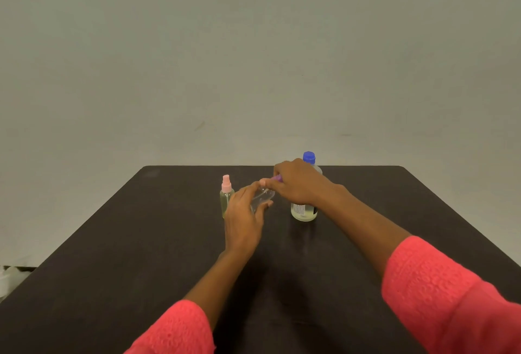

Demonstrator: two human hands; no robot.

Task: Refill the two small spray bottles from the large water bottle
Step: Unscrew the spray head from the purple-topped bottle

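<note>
Your left hand (pixel 244 214) grips the clear, tilted spray bottle (pixel 262 198); right hand (pixel 299 181) pinches its purple top (pixel 277 178) — far table edge (pixel 197 169) near behind.

Water bottle (pixel 304 211) half behind right hand (pixel 297 181)

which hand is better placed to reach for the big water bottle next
Right, probably. The right hand pinches the purple spray top just in front of the large water bottle, which stands capped. The left hand grips the small clear bottle, farther away, so it is not free.
</note>
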